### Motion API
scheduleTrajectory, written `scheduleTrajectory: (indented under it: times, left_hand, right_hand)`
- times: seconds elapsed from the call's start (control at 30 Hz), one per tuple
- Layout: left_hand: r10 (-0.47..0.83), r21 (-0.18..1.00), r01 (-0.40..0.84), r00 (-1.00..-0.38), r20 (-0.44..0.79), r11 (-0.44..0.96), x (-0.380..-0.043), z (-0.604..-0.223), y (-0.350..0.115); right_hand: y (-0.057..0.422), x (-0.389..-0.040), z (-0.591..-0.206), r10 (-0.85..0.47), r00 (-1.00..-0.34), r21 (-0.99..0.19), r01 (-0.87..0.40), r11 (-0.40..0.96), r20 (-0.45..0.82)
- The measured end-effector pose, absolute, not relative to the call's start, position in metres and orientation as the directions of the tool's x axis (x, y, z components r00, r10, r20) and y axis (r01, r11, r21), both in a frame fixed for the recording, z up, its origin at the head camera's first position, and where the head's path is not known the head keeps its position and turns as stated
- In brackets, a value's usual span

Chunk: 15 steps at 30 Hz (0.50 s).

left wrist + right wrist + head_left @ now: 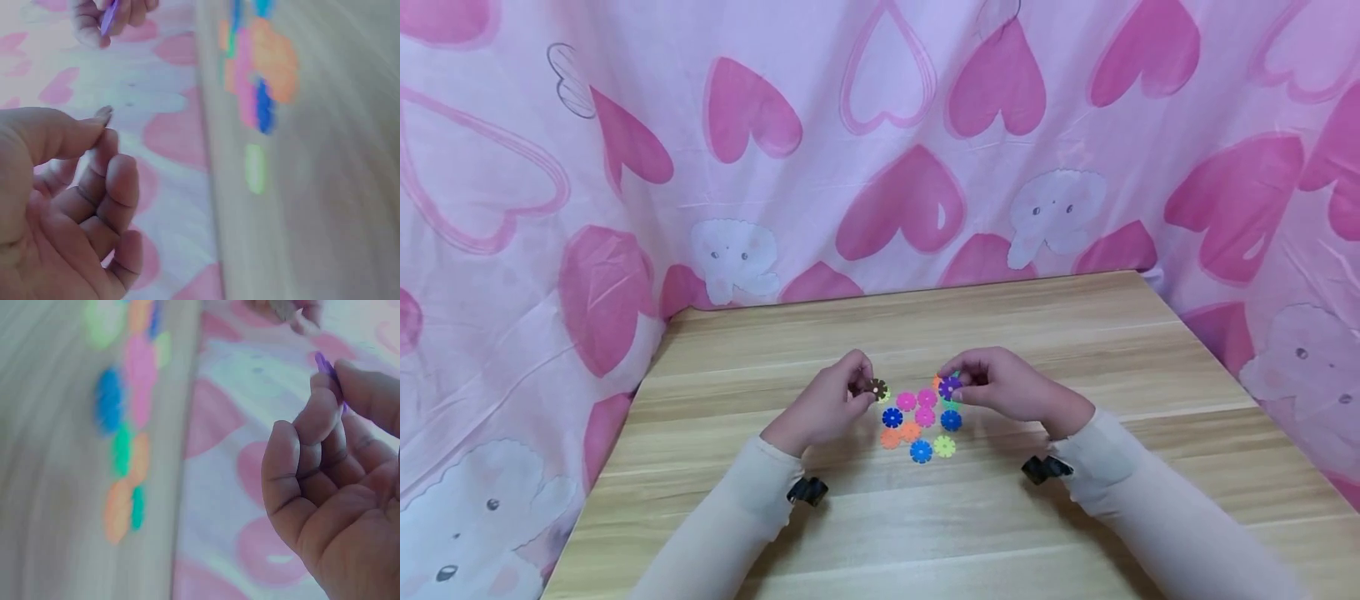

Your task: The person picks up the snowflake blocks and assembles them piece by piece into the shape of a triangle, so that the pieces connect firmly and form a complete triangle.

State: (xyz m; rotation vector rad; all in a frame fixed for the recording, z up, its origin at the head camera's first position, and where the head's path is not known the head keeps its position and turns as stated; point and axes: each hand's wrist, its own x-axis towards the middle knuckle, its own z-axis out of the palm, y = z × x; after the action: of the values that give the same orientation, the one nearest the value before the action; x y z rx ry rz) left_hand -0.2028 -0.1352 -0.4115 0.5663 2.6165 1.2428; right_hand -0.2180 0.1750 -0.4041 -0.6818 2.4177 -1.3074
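My left hand [835,398] pinches a brown notched disc [877,388] between thumb and forefinger; in the left wrist view the disc [105,115] shows edge-on at the fingertips. My right hand [1000,385] pinches a purple notched disc [950,388], also seen edge-on as a purple disc [330,374] in the right wrist view. The two hands face each other with a gap between them. Between and below them lie pink discs [907,402], a dark blue disc [892,417], orange discs [891,438], a light blue disc [921,452] and a yellow-green disc [945,447].
A wood-grain table [700,467] carries the loose discs near its middle. Pink curtains [820,183] with hearts and white cartoon animals hang along its back and sides. Small black devices [807,491] sit at both sleeve cuffs.
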Motion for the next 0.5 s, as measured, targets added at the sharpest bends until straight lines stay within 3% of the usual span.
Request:
scheduleTrajectory:
  times: [0.3,0.5]
  left_hand:
    - [0.38,0.794,0.454,-0.873,0.306,0.404,-0.186,-0.386,-0.123]
    - [0.372,0.779,0.524,-0.838,0.399,0.344,-0.175,-0.384,-0.116]
  right_hand:
    - [0.151,-0.209,-0.373,-0.511,-0.855,-0.917,-0.268,0.296,0.085]
    - [0.144,-0.202,-0.367,-0.505,-0.854,-0.935,-0.27,0.231,0.122]
